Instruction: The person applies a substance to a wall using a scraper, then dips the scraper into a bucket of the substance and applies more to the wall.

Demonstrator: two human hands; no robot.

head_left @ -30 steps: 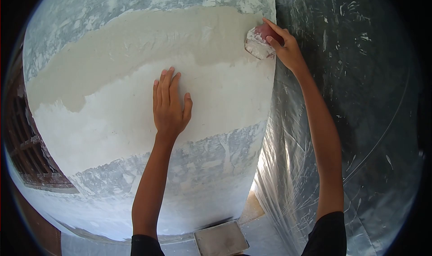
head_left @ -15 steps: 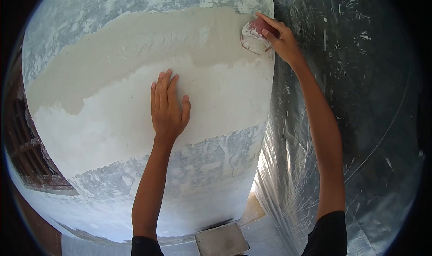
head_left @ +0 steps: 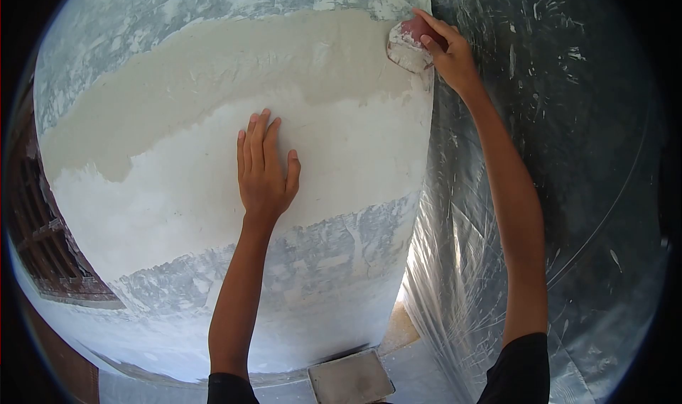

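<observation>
You seem mid-smoothing: right hand [head_left: 449, 57] clasps the float [head_left: 406, 49] at the wall's [head_left: 177, 191] upper-right edge, left hand [head_left: 264, 168] lies flat, open and empty lower on it; the next stroke calls for even pressure.

Right hand [head_left: 449, 62] slides the scraper [head_left: 408, 47] a bit higher and right, closer to the wall's [head_left: 213, 191] right edge.

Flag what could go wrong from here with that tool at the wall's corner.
The right hand holds the putty-caked tool right at the corner; it may slip off and smear or snag the plastic sheet. The left hand lies flat on the pale coat, below the darker grey band; sliding up could mark it.
</observation>
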